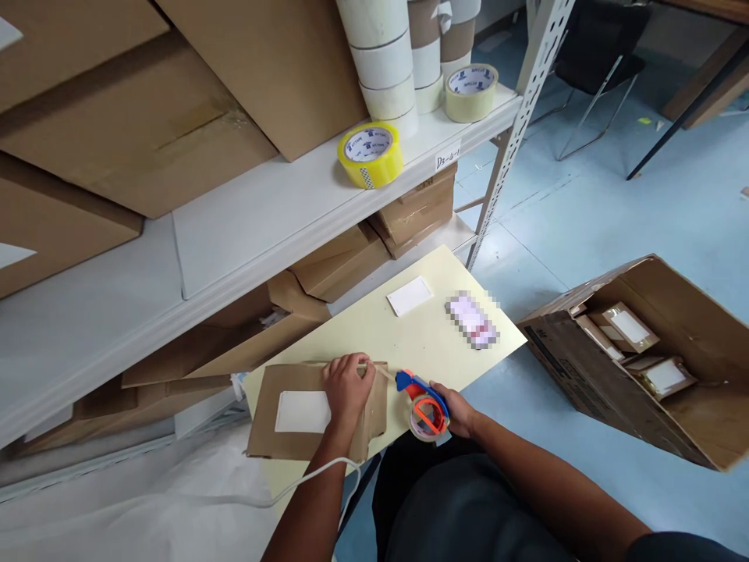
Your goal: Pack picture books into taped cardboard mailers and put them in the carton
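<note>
A flat cardboard box point(266, 410) with a white label point(301, 411) on top lies on the pale yellow table. My left hand point(348, 386) rests on the box's right half, its fingers curled over the far edge and holding it. Just right of the box, my right hand point(459, 412) grips a blue and orange tape dispenser point(430, 410). A strip of tape seems to run from the dispenser's head to the box's far right edge, near my left fingertips. On the table beyond lie a white label card point(409, 296) and a pixelated phone-like object point(471, 319).
A shelf point(234, 234) with large cartons point(134, 125), a yellow tape roll point(370, 154) and stacked rolls point(383, 66) runs along the left. On the floor at right stands an open carton point(585, 382) containing small labelled boxes. A white cable point(275, 496) crosses my left forearm.
</note>
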`<move>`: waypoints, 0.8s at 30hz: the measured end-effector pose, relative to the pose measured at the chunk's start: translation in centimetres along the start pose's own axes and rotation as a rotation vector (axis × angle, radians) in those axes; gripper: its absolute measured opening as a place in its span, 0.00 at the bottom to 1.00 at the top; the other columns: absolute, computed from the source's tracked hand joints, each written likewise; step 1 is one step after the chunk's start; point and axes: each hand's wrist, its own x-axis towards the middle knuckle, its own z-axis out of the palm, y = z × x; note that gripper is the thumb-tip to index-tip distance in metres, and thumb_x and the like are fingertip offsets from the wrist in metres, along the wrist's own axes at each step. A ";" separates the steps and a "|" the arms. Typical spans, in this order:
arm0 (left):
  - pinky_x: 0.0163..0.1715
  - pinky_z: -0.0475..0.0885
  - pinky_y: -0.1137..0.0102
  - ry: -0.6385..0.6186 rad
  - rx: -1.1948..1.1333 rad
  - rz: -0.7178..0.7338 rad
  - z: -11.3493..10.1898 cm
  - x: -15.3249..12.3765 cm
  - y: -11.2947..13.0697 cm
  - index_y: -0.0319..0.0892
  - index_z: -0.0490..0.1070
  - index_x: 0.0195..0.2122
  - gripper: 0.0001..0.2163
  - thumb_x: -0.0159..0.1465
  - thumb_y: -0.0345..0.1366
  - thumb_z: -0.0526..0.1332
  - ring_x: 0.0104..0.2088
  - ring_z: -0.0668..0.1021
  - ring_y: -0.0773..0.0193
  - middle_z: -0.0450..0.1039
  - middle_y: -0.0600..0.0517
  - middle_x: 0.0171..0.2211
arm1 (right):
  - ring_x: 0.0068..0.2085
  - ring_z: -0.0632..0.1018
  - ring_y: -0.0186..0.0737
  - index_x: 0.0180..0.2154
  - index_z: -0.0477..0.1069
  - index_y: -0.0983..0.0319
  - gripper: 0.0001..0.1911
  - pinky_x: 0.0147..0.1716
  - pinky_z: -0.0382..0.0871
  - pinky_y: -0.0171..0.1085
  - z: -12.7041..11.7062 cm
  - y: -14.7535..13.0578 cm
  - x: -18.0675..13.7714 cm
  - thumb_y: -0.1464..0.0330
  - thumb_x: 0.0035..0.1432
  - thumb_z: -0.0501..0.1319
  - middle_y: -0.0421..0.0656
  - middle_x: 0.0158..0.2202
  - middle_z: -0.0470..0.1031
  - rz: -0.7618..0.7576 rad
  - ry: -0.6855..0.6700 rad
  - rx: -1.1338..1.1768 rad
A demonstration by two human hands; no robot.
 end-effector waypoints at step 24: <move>0.63 0.66 0.53 -0.370 -0.009 0.878 -3.3 -2.9 -1.3 0.46 0.73 0.44 0.11 0.60 0.34 0.64 0.49 0.76 0.52 0.77 0.46 0.43 | 0.36 0.83 0.42 0.41 0.78 0.66 0.18 0.43 0.78 0.39 3.3 -4.0 1.7 0.58 0.69 0.58 0.48 0.37 0.84 -0.113 -0.032 -0.075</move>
